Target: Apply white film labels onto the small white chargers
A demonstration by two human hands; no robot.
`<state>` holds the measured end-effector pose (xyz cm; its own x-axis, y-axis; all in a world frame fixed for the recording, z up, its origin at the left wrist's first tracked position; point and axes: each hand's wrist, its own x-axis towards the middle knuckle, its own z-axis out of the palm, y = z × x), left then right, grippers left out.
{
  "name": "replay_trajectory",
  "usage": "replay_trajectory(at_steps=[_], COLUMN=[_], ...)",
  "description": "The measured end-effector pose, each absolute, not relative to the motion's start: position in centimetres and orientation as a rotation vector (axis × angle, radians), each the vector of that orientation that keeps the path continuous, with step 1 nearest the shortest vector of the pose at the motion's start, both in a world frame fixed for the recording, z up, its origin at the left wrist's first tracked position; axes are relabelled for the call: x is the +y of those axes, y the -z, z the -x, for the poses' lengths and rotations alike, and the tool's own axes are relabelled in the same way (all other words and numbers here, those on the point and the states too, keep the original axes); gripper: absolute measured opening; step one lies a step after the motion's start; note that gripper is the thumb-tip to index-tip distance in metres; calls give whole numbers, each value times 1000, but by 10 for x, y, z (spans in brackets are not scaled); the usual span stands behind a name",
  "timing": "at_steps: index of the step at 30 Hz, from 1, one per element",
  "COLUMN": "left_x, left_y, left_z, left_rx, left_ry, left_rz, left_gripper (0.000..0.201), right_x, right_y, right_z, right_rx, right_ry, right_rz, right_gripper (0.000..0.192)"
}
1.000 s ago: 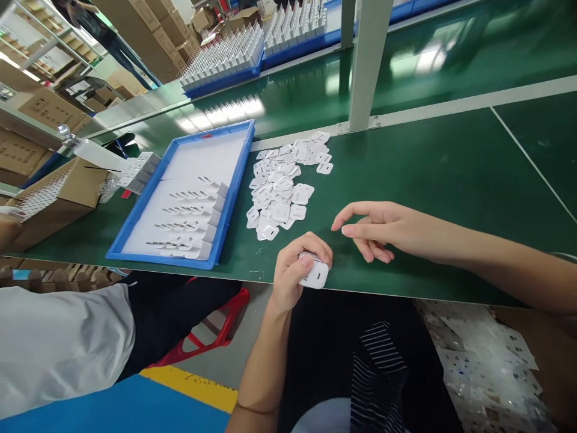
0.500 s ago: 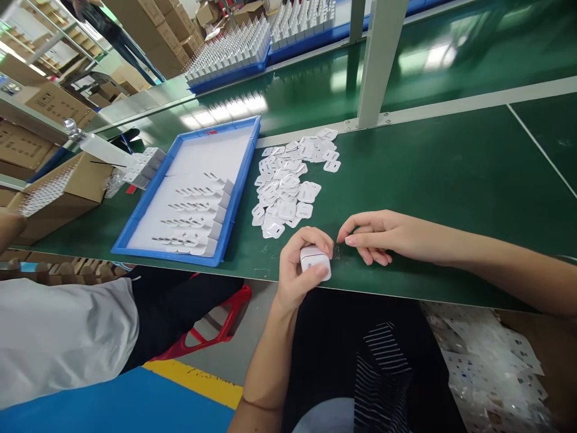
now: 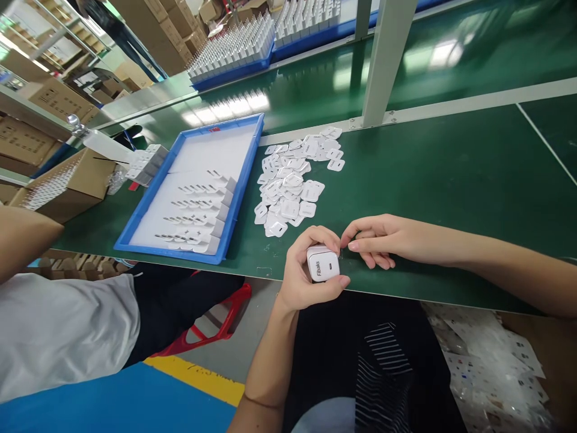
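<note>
The white charger (image 3: 323, 263) is gripped in the left hand (image 3: 306, 273) over the table (image 3: 451, 174) edge; the right hand (image 3: 376, 239) is pinched beside it, whatever it holds unseen. The charger is best held steady, port face up.

White charger (image 3: 323, 263) with dark lettering, white film pieces (image 3: 293, 180) beside a blue-rimmed tray (image 3: 148, 243), all on green belt (image 3: 442, 174); black-and-white striped cloth (image 3: 383, 355) below.
</note>
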<state>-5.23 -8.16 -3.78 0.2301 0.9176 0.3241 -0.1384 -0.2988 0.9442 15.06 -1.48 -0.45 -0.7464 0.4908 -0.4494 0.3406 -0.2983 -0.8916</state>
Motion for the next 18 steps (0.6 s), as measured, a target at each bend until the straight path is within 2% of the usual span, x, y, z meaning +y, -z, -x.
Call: replay_trajectory(at_steps=[13, 18], left_x=[-82, -83], left_y=[37, 40], left_z=[52, 54], left_rx=[740, 761], left_ry=[-1307, -1322], left_rz=[-1459, -1379], left_gripper=[39, 29], right_x=[-14, -15], right_y=[4, 6], right_z=[-150, -151], right_rx=[-1830, -1841], right_ry=[-2211, -2207], right_rz=[1059, 1050], right_gripper=[43, 42])
